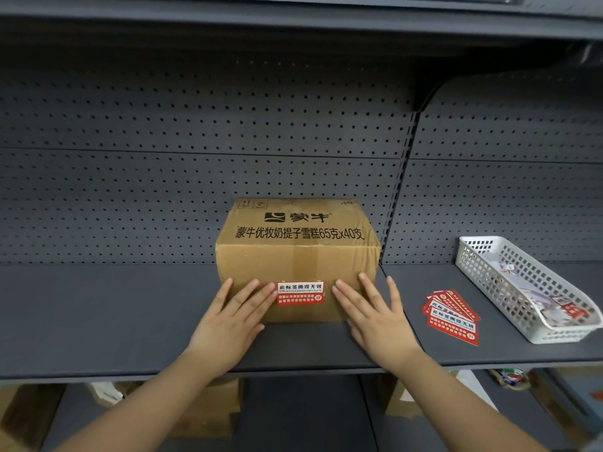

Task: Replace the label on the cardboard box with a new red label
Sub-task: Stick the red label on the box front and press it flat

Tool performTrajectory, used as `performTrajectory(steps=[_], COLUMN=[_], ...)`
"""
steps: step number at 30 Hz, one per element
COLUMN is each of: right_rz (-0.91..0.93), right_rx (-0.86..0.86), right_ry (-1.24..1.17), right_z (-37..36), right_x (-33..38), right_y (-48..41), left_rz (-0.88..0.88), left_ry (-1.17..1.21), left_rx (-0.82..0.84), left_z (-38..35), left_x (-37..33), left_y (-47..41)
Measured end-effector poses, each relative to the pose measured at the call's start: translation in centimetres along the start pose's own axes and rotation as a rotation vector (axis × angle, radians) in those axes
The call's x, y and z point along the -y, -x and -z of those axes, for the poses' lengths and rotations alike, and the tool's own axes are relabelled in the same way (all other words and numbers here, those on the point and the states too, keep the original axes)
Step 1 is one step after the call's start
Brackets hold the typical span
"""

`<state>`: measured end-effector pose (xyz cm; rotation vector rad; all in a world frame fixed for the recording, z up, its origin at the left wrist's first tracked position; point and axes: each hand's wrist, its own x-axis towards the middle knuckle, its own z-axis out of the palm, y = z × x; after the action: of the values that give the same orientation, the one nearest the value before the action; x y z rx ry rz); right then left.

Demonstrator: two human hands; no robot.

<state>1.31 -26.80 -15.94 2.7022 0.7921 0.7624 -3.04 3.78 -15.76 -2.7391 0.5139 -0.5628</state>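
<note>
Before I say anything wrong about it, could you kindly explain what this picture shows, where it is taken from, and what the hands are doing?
There is no machine here: a camera worn on a person's head looks down at their bare hands. The left hand and right hand lie flat and open against the front of a cardboard box, either side of its red label. Neither holds anything. The box stands on a grey shelf. To its right lie a stack of spare red labels and a white basket of paper scraps.
</note>
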Motion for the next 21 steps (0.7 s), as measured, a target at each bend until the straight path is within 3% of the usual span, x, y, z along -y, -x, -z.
performTrajectory(steps=[3, 8, 17, 21], right_rz=[-0.013, 0.182, 0.126, 0.214], right_rx=[0.0, 0.063, 0.129, 0.097], right_ry=[-0.033, -0.005, 0.061, 0.025], right_z=[0.4, 0.0, -0.4, 0.2], right_x=[0.9, 4.9, 0.5, 2.2], right_y=[0.2, -1.3, 0.7, 0.3], left_rz=[-0.031, -0.126, -0.169, -0.204], left_ry=[0.042, -0.025, -0.104, -0.055], left_rx=[0.033, 0.119, 0.209, 0.162], left_z=[0.2, 0.3, 0.8, 1.9], left_x=[-0.6, -3.7, 0.1, -1.1], left_y=[0.7, -0.7, 1.1, 0.9])
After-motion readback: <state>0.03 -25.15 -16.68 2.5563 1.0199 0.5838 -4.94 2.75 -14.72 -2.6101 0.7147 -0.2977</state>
